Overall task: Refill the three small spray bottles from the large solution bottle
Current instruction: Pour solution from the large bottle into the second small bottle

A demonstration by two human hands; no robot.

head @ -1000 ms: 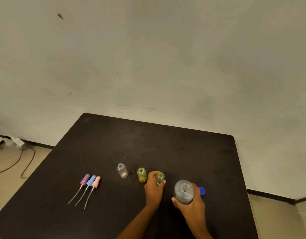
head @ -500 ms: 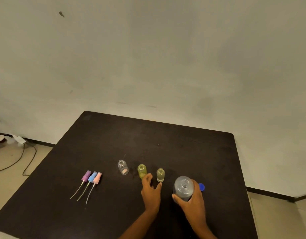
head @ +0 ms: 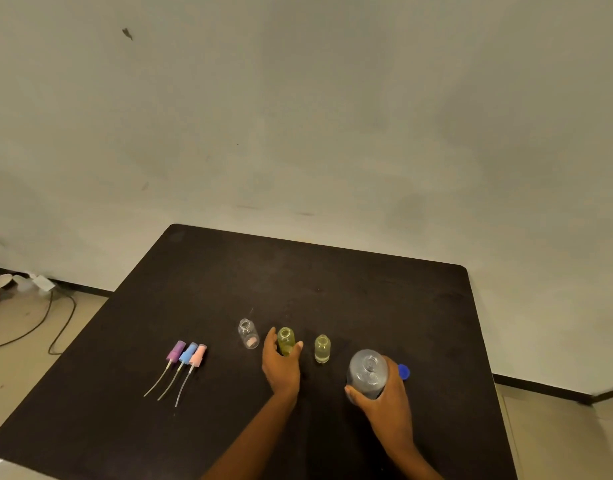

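Three small uncapped bottles stand in a row on the black table (head: 332,289). The left one (head: 248,334) is clear with a pink base. My left hand (head: 281,365) curls around the middle yellow-green bottle (head: 286,340), fingers on its left and thumb on its right. The right bottle (head: 322,348) stands free with pale liquid inside. My right hand (head: 384,400) grips the large clear solution bottle (head: 367,374), upright and uncapped. Its blue cap (head: 403,371) lies just to the right of it.
Three spray heads with dip tubes, purple (head: 175,351), blue (head: 188,353) and pink (head: 197,355), lie side by side on the table's left part. On the floor at left are a cable (head: 56,327), a white adapter and a bowl. A bare wall stands behind.
My left hand let go of the right small bottle and moved left to the middle yellow-green one. My right hand stayed on the large bottle.
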